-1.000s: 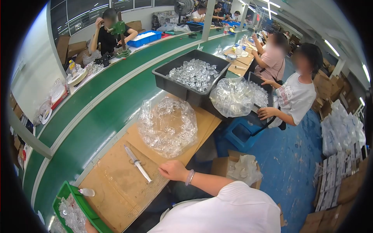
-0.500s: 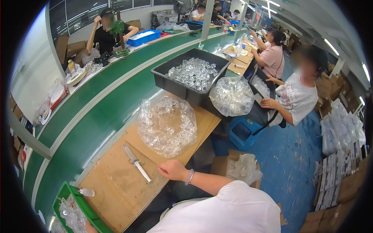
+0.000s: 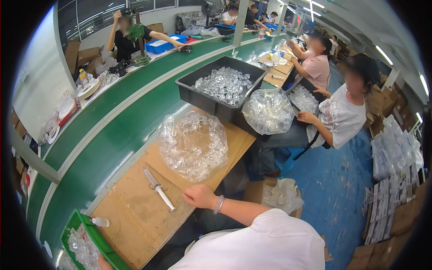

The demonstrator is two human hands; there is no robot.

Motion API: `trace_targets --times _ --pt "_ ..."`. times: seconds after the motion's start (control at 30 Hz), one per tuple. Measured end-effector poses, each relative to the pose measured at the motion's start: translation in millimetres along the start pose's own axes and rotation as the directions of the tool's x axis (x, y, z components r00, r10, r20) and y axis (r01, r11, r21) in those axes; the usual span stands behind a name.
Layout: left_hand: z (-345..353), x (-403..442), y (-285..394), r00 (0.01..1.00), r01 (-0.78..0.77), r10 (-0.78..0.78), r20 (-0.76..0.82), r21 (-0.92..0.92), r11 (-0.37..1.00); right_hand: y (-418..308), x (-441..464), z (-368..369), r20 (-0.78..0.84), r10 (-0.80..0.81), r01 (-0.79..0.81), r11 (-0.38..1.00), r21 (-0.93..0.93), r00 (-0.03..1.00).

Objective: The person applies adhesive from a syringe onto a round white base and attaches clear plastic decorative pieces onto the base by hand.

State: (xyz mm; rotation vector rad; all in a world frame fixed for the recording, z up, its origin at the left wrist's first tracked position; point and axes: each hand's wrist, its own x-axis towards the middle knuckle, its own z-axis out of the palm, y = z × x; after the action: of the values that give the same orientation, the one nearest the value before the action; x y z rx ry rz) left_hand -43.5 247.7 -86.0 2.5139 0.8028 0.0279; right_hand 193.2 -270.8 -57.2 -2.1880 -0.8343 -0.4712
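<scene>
My right hand point(image 3: 200, 196) rests at the table's front edge, its fingers curled; whether anything is in them is hidden. A syringe point(image 3: 159, 189) lies on the cardboard point(image 3: 130, 211) to its left. Just beyond the hand is a clear plastic bag point(image 3: 193, 146) with clear pieces spread in a ring. At the bottom left, only a bit of my left hand point(image 3: 105, 263) shows against the edge of a green bin point(image 3: 96, 234) of clear pieces point(image 3: 83, 248); its fingers are hidden. A small bottle point(image 3: 100, 222) lies by the bin's rim.
A black crate point(image 3: 198, 96) of clear pieces stands past the bag, beside another full bag point(image 3: 268, 112). A seated co-worker point(image 3: 342, 112) at the right holds a dark tray point(image 3: 292, 101). Below are a cardboard box point(image 3: 255, 191) and a blue stool point(image 3: 288, 162).
The co-worker at the right has sat lower, over the blue stool, and the dark tray has shifted. Across the green belt, a person has stretched an arm out past the blue bin. My hands have stayed put.
</scene>
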Motion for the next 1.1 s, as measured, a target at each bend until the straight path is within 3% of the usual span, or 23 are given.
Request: trace_targets --times 0.1,0.23,0.3,0.53,0.73,0.8,0.9,1.03,1.1 --pt "-4 -3 11 0.997 0.004 -0.007 0.071 0.052 0.999 -2 1 -2 -0.001 -0.001 0.001 1.000 -0.004 1.000" --pt "-4 -5 13 0.999 -0.021 0.015 0.050 0.121 0.992 -1 0 -1 -0.004 -0.001 0.001 1.000 0.001 1.000" --pt "-1 -2 6 0.998 -0.048 0.047 0.041 0.010 0.999 -2 1 -2 -0.009 -0.004 0.004 1.000 0.003 1.000" --pt "0 -5 13 0.998 -0.052 0.053 0.038 -0.026 0.998 -1 0 -1 -0.007 -0.004 0.004 1.000 -0.010 1.000" --pt "-6 -10 26 0.995 -0.055 0.072 0.073 -0.217 0.975 -2 0 -1 -0.006 -0.004 0.004 1.000 -0.018 1.000" --pt "-5 -7 16 0.984 -0.180 0.180 0.009 0.068 0.981 -1 0 0 -0.010 -0.008 0.008 1.000 -0.012 1.000" --pt "-15 -19 42 0.994 -0.110 0.103 0.044 0.191 0.976 0 -1 0 -0.007 -0.007 0.007 1.000 -0.011 1.000" --pt "-7 -5 8 0.996 -0.086 0.081 0.030 0.205 0.975 0 0 -1 0.007 0.001 -0.001 1.000 -0.015 1.000" --pt "-10 -10 22 0.997 -0.065 0.059 0.056 0.108 0.992 -1 0 -1 -0.006 -0.004 0.004 1.000 -0.004 1.000"
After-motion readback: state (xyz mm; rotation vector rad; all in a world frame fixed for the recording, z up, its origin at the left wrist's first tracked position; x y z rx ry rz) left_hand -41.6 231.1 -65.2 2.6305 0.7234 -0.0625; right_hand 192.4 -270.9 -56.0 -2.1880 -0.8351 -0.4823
